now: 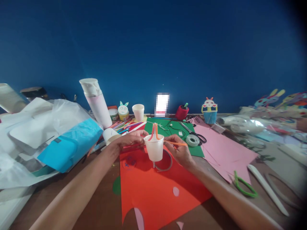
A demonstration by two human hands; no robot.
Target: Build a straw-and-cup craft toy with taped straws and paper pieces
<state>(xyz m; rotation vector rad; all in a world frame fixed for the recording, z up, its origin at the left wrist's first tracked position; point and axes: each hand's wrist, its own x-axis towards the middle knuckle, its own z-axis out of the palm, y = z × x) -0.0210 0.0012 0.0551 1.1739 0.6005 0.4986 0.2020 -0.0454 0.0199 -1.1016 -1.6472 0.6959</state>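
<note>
A white paper cup (154, 150) is held upright over the red paper (148, 191). My left hand (134, 139) is closed at the cup's left rim, its fingertips partly hidden. My right hand (178, 151) pinches an orange pipe cleaner (177, 143) beside the cup's right rim. More orange and reddish pipe cleaners (153, 134) rise from inside the cup. A grey pipe cleaner (168, 167) curls below and behind the cup. Whether it joins the cup's bottom I cannot tell.
Scissors (202, 138) and a tape roll (192, 140) lie on green paper (200, 151). Pink paper (230, 153) spreads at right, near a green pipe cleaner (247, 188). Colored pencils (124, 126) and another paper cup (138, 112) are behind. Plastic bags (64, 111) crowd the left.
</note>
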